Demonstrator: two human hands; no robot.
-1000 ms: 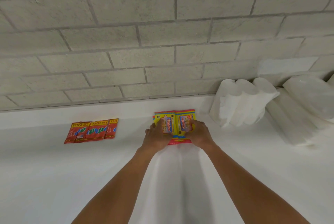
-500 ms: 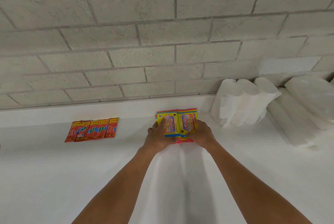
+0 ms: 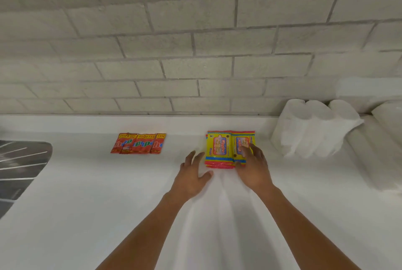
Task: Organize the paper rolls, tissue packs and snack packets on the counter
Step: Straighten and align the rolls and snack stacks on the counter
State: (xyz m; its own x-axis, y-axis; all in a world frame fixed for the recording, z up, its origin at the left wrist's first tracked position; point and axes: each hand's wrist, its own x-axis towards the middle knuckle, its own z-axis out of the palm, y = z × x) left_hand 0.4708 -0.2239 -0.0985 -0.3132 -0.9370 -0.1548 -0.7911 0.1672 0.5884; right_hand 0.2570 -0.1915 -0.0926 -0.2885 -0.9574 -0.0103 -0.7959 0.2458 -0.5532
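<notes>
A stack of yellow snack packets (image 3: 221, 149) lies flat on the white counter (image 3: 108, 193) near the back wall. My right hand (image 3: 253, 167) rests on the stack's right side, its fingers laid over the top packet and its thumb at the front edge. My left hand (image 3: 192, 174) hovers just left of the stack with fingers spread, apart from it. A row of red snack packets (image 3: 138, 143) lies further left. White paper rolls (image 3: 313, 128) lean against the wall at right.
More wrapped white rolls (image 3: 382, 139) are piled at the far right. A metal sink drainer (image 3: 19, 167) shows at the left edge. The grey brick wall (image 3: 195, 41) closes off the back of the counter.
My left hand has let go of the yellow stack and drawn back to the left, fingers spread. The right hand stays on the stack. The view shifted left, revealing the sink.
</notes>
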